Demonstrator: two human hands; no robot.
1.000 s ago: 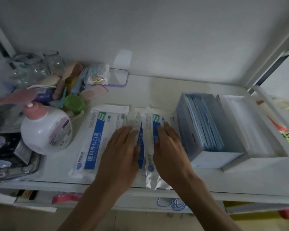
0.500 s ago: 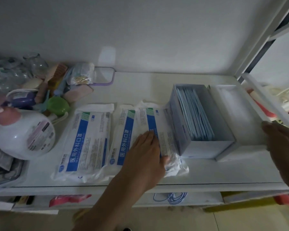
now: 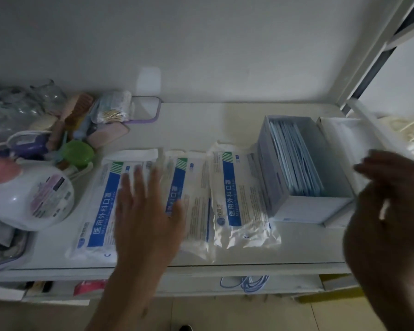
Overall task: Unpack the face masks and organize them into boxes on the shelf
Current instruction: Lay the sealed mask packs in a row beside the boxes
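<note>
Three sealed mask packs lie side by side on the shelf in the head view, the only one: the left pack, the middle pack and the right pack, whose far edge rests against the open box. The box is already part-filled with blue masks, and a white tray sits just beside it. All three packs look unopened, so the unpacking seems barely begun. The packs' near ends reach close to the shelf's front lip, so a careless sweep could slide one off. A push leftward could also nudge the bottle into the clutter behind it. The left hand is released, flat with fingers straight and spread, over the left and middle packs and gripping nothing; contact cannot be judged. The right hand is raised at the right, near the tray, blurred, with fingers loosely bent. Whether it holds anything I cannot tell; a swing from there could knock the tray.
</note>
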